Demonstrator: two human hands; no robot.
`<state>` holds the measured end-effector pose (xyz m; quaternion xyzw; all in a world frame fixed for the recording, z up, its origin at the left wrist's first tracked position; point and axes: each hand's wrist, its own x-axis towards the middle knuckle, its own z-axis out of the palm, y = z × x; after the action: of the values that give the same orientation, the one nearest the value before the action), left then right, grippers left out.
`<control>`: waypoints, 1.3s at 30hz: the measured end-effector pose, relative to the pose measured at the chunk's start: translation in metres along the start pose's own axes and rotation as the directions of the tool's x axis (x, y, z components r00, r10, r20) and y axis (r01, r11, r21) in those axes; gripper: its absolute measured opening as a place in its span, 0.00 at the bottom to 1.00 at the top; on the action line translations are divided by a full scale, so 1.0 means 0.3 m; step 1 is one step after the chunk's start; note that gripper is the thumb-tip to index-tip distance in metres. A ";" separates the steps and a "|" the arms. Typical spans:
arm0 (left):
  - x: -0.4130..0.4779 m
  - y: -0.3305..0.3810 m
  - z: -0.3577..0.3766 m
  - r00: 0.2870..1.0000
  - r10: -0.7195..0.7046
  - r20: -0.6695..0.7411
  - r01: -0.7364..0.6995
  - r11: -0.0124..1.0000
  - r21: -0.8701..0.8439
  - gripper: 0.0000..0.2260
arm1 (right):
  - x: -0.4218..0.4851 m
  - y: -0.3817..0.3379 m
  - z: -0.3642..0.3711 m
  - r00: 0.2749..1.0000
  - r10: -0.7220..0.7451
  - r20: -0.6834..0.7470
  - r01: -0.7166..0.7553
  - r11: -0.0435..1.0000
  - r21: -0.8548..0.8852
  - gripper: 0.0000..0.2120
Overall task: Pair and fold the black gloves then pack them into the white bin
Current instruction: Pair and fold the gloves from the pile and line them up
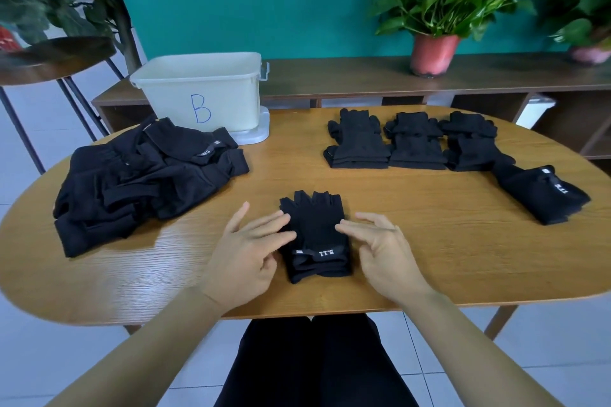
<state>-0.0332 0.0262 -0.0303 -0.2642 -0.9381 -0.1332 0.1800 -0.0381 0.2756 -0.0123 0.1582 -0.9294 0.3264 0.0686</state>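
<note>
— Fingers (276, 225) of the left hand (244, 251) are spread and slack, tips just touching the left edge of the paired gloves (314, 238). Nothing gripped.
— And the right hand (383, 251)?
— Same: loose and apart, fingertips at the pair's right edge. The pair lies flat at the near middle of the table (413, 274), one glove on the other, cuffs toward the person.
— So the fold comes next?
— I'd say so. To do it well, square the edges first and press the pair flat. Then pinch both layers together, so the top glove doesn't slide as it turns over.
— And after?
— Likely over by the folded stacks (416, 145) at the far right. The white bin (201, 96) waits far left, behind the loose pile (142, 182).
</note>
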 end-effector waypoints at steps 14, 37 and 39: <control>0.138 0.103 0.133 0.884 -0.343 0.316 0.336 0.939 0.080 0.38 | 0.142 -0.013 0.108 0.887 0.021 0.461 0.197 0.886 -0.420 0.28; -0.032 0.072 -0.021 0.991 -0.058 -0.120 0.061 0.998 0.014 0.26 | 0.000 0.031 -0.018 0.975 -0.144 0.167 0.172 0.971 -0.167 0.38; -0.034 0.084 -0.025 0.996 0.031 -0.089 -0.028 0.999 0.035 0.25 | -0.026 0.019 -0.016 0.962 -0.202 0.184 0.242 0.943 -0.228 0.38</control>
<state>-0.0094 0.0400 -0.0238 -0.2689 -0.9271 -0.1263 0.2284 -0.0326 0.2847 -0.0138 0.2776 -0.9416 0.1840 0.0506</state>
